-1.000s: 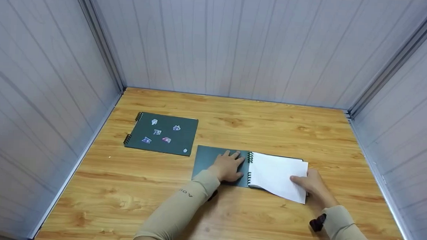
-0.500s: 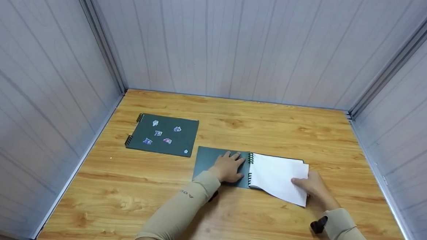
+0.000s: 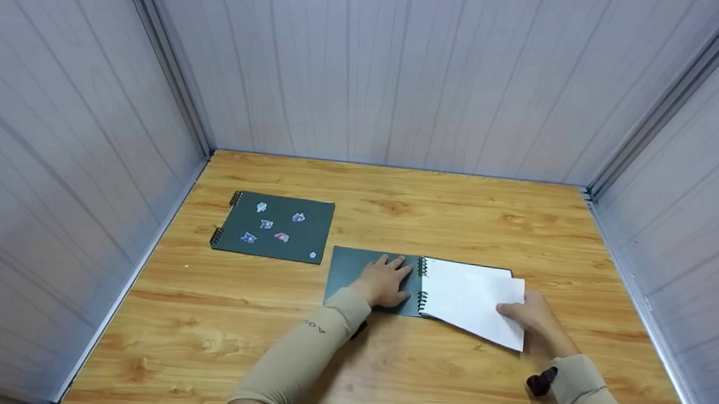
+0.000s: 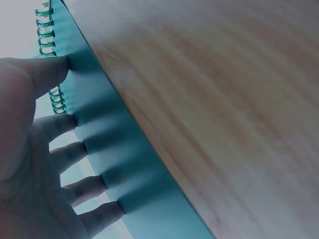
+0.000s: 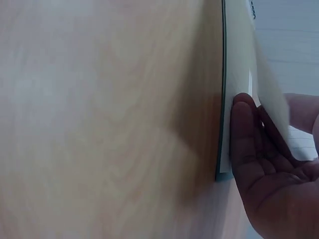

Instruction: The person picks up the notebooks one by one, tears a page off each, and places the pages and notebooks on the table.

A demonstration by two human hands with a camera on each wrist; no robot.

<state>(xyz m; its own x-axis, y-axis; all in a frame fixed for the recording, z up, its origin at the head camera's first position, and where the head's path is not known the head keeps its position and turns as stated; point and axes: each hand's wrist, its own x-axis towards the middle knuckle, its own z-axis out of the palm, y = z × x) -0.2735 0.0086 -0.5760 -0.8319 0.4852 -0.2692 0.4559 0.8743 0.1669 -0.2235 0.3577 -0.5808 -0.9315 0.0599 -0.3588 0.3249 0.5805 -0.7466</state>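
Note:
A spiral notebook lies open on the table, its dark green cover [image 3: 343, 269] folded out to the left and its white pages [image 3: 459, 290] to the right of the black coil. My left hand [image 3: 382, 282] rests on the cover with fingers spread, fingertips touching it near the coil [image 4: 58, 102]. At the right edge, my right hand [image 3: 532, 312] pinches a page, thumb on top and fingers underneath. From the right wrist view, the lifted page [image 5: 271, 89] curves up from the rest of the notebook, and the fingers sit between it and the sheets below.
Another dark green spiral notebook [image 3: 302, 242], shut and dotted with several small stickers, lies on the wooden table [image 3: 387, 376] at the far left. Pale panel walls [image 3: 366, 73] enclose the table at the back and on both sides.
My right hand has shifted slightly right and toward me, and the page it holds now lies straighter, its curled lower edge flattened out. My left hand stays in place on the cover.

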